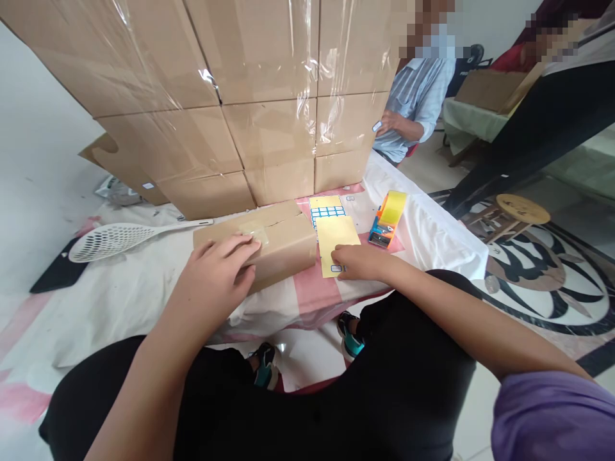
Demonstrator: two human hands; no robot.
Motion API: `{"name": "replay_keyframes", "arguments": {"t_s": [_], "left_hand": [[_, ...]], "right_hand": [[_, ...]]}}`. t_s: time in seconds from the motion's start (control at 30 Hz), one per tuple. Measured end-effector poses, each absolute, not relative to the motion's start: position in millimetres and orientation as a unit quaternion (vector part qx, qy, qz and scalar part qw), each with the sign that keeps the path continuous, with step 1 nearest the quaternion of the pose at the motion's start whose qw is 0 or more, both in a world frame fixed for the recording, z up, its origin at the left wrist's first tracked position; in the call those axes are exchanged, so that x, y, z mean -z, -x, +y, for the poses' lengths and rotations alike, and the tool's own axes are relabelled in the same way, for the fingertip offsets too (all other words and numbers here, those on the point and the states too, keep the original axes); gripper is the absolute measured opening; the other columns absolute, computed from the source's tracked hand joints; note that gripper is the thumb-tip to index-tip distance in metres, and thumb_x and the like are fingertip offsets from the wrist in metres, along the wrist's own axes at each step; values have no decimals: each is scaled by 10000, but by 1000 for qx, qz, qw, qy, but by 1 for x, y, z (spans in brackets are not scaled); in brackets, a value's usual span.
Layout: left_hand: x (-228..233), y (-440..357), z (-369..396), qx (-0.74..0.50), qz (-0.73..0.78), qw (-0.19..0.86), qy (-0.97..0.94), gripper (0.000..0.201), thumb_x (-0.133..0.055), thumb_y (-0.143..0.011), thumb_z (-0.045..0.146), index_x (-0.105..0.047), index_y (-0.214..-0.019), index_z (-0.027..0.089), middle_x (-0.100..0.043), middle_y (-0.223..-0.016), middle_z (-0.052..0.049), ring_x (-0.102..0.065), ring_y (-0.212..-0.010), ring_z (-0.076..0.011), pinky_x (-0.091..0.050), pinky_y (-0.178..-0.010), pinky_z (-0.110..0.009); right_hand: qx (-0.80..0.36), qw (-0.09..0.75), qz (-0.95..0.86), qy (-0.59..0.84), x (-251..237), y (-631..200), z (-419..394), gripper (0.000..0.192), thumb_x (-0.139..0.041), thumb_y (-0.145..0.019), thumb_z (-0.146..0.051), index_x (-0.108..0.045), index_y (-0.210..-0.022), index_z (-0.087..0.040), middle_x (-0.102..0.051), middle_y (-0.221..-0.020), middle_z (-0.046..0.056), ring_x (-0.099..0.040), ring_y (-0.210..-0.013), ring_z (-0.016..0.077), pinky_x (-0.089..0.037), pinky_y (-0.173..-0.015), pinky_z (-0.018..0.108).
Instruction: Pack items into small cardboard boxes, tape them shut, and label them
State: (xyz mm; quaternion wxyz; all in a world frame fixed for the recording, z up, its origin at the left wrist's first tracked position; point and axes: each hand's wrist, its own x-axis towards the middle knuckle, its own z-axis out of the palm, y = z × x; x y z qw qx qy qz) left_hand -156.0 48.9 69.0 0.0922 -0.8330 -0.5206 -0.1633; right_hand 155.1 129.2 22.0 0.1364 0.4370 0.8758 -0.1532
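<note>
A sealed cardboard box [259, 246] is being steadied on the cloth-covered table [432, 230] by the left hand [218, 272], fingers spread flat over its taped top. A blue-bordered label [337, 268] is being picked at on the yellow sticker sheet [336, 246] — just right of the box — by the right hand [362, 262], fingertips pressed together. Labelling appears to be in hand; a clean peel is being called for next.

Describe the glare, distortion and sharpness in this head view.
Head view: bright, even light; white glare streaks on the plastic wrap over the stacked cartons; wide-angle bending at the edges, so the cartons lean; left hand on the small box and right hand on the yellow sticker sheet look sharp.
</note>
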Motion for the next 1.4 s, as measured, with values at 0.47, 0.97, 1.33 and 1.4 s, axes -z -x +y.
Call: {"name": "replay_keyframes", "arguments": {"t_s": [0.47,0.97,1.33,1.4], "left_hand": [[-71,150,46,163,-526,100,829,344,-430,-974,253,-627,-1253,217,-656,-1365,-106,-598,-1296,-299,-447,-1079,-485],[-72,147,45,160,-532,104,825,356,-427,-979,258,-634,-1257,176,-659,-1369,-122,-601,-1295,-315,-456,-1066,-493],[-72,148,45,149,-541,103,821,355,-429,-973,262,-634,-1258,202,-653,-1381,-106,-606,-1284,-301,-459,-1068,-479],[-72,148,45,151,-538,104,822,356,-432,-974,264,-636,-1256,185,-654,-1377,-114,-606,-1283,-308,-457,-1069,-485]], "right_hand": [[117,197,839,-494,-31,-163,133,195,-642,-847,-343,-635,-945,-174,-702,-1059,131,-691,-894,277,-327,-568,299],[96,193,836,-505,-29,-158,129,204,-614,-849,-258,-644,-1024,-157,-700,-1051,156,-689,-894,290,-357,-585,308],[169,144,805,-550,-47,-195,152,274,-573,-848,-148,-652,-1106,-193,-695,-1059,92,-652,-916,231,-401,-683,285],[180,165,817,-522,-46,-188,147,277,-568,-864,-160,-650,-1126,-196,-686,-1064,96,-646,-955,241,-405,-704,289]]}}
